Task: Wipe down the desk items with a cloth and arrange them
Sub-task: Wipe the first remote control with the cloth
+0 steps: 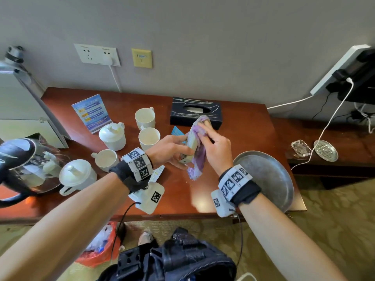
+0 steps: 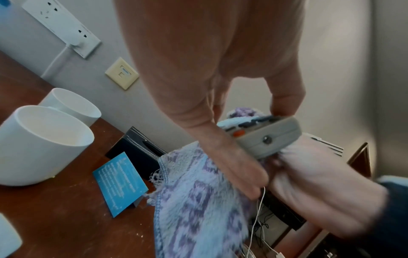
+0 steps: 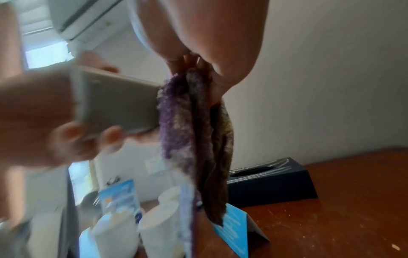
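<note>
Purple-and-white terry cloth [image 1: 196,151] hangs over a grey remote control [image 1: 191,146] that both hands hold up above the wooden desk [image 1: 239,126], just in front of the black tissue box [image 1: 195,112]. From the head camera, the left hand [image 1: 172,148] grips the remote's near end with curled fingers, and the right hand [image 1: 217,148] presses the cloth onto it from above. Left of the tissue box stand two open white mugs [image 1: 145,118], with lidded cups [image 1: 112,135] and a blue leaflet stand [image 1: 92,112] further left. A round metal tray [image 1: 267,177] lies at the desk's right corner, nearer than the box.

Seen from the left wrist, the left hand [image 2: 220,104] clamps the remote [image 2: 264,137] between thumb and fingertips, buttons upward; the cloth [image 2: 194,200] drapes below, and a small blue card [image 2: 120,185] stands just in front of the tissue box [image 2: 134,148].

The blurred right wrist view shows the right hand [image 3: 209,52] pinching the bunched cloth [image 3: 187,131] against the remote's [image 3: 117,104] end, above and left of the tissue box [image 3: 271,185].
</note>
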